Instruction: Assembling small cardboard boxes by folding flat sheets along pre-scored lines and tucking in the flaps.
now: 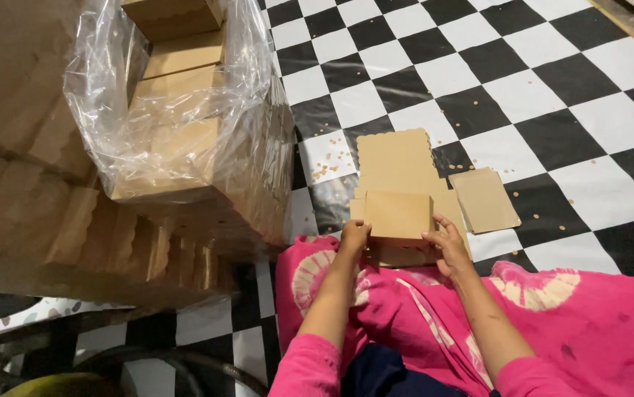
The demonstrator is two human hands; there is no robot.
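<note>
The left hand [354, 237] and right hand [448, 246] clamped a brown cardboard box [398, 217] from either side. It sat between them (over flat cardboard blanks [398, 158]).

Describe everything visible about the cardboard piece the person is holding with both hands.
The cardboard piece is plain brown and partly folded, its raised panel facing the camera. It sits low over a checkered floor, at the edge of the pink-clad lap. The left hand grips its left edge, the right hand its right. A scallop-edged flap extends behind it.

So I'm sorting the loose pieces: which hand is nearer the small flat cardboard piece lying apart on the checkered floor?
Right hand; the cardboard piece lies just beyond it. Left hand is farther, across the folded box.
</note>
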